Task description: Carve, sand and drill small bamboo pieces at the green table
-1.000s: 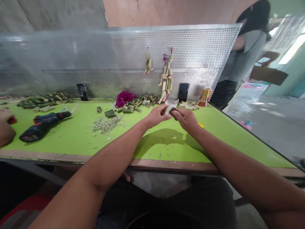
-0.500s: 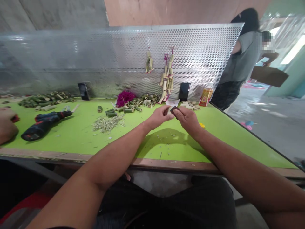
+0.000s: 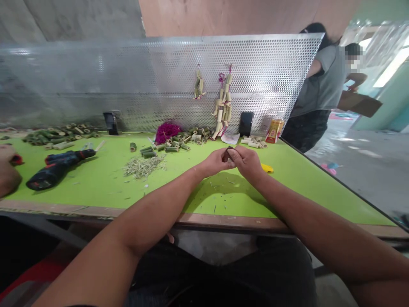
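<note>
Over the green tabletop (image 3: 188, 194) my two hands meet, both closed. My left hand (image 3: 214, 163) grips a short piece of bamboo tube, mostly covered by the fingers. In my right hand (image 3: 247, 162) is a small dark piece of sandpaper (image 3: 229, 149), pressed against the bamboo between finger and thumb. To the right of my right wrist lies a yellow-handled tool (image 3: 267, 168), partly hidden by it. Just beyond the hands are a white scrap of paper (image 3: 230, 139) and several pale bamboo pieces (image 3: 254, 142).
A cordless drill (image 3: 60, 168) lies left, near another person's hand (image 3: 8, 172). Shavings (image 3: 143, 166), green bamboo tubes (image 3: 59, 135), purple string (image 3: 168, 132), a phone (image 3: 246, 124) and a drink bottle (image 3: 274, 128) stand around. Bamboo strings (image 3: 223, 102) hang on perforated metal. A person (image 3: 322, 85) stands right.
My hands have drawn closer together and slightly lower, and the sandpaper now stands more upright between them. More of the yellow-handled tool shows. The person at the right has shifted slightly.
</note>
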Tool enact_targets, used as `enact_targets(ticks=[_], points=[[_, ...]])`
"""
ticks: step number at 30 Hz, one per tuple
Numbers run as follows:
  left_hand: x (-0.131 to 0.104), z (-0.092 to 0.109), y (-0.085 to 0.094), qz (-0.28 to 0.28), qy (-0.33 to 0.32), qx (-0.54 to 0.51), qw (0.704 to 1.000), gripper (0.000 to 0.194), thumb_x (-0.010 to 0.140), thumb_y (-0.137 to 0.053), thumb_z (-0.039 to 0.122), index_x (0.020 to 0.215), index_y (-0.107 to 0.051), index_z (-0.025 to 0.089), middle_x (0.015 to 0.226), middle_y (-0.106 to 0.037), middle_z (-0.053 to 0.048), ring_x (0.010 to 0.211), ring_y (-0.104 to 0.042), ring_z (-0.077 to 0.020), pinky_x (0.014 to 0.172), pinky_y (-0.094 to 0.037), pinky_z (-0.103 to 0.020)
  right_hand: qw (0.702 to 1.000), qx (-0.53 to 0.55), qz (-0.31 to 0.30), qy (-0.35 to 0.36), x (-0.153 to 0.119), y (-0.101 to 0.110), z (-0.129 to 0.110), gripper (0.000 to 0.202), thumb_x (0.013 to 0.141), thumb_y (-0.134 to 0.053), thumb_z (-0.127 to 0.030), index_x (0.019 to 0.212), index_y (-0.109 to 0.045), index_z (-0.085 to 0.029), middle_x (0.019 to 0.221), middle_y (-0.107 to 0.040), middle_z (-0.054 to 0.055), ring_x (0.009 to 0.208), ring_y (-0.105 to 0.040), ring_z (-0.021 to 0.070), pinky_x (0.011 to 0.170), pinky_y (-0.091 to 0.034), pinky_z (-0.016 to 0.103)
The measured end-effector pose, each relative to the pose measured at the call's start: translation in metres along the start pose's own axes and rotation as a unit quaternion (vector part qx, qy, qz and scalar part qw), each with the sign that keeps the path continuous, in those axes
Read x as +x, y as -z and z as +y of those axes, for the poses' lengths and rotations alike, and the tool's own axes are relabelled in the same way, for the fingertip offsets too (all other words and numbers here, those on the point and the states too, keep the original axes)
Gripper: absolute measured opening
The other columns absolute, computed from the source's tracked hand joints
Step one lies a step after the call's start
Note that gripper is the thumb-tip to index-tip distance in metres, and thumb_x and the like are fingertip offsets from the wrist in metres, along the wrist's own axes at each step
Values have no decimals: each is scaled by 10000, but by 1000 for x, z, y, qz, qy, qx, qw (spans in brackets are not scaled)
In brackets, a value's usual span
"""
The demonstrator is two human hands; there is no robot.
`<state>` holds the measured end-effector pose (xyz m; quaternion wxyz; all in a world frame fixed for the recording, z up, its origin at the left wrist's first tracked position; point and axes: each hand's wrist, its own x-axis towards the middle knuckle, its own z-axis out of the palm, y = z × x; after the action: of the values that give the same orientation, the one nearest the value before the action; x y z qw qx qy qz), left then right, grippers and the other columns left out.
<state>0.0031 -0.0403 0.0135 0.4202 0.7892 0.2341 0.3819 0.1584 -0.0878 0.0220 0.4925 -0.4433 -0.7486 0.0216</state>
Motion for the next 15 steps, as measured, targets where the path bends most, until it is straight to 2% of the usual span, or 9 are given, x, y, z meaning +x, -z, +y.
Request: enact_targets(ticks=[3,9,12,15], points=[[1,1,2,12,-10,-15,1000,485,695,-741,414,1052,-603,117,815,-560,-21,722,-478,-109,649,-402,-246,1000,-5,7,1,1,1,3,429,938,-405,-526,662,-499,-211,603,-474,6,572,-414,140,544,-266,283],[0,15,27,86,-12,-63,994,534,733,-704,422,1159,-570,129,982,-592,-65,772,-507,-100,669,-420,-233,1000,-12,5,-9,0,7,11,450,930,-435,-513,596,-420,-212,557,-420,-10,546,-382,133,538,-259,284],[-2,14,29,54,-4,-33,998,528,702,-731,409,1114,-580,116,909,-584,-46,743,-496,-98,649,-406,-231,999,18,38,-1,-1,6,8,438,946,-411,-496,614,-431,-212,584,-444,-3,571,-411,138,554,-281,282],[-2,7,20,-19,-2,7,1000,466,676,-750,402,1008,-589,116,812,-559,-16,698,-479,-95,627,-399,-234,1000,-3,5,7,-2,2,3,429,941,-409,-505,634,-459,-209,579,-450,-3,558,-417,137,545,-270,280]])
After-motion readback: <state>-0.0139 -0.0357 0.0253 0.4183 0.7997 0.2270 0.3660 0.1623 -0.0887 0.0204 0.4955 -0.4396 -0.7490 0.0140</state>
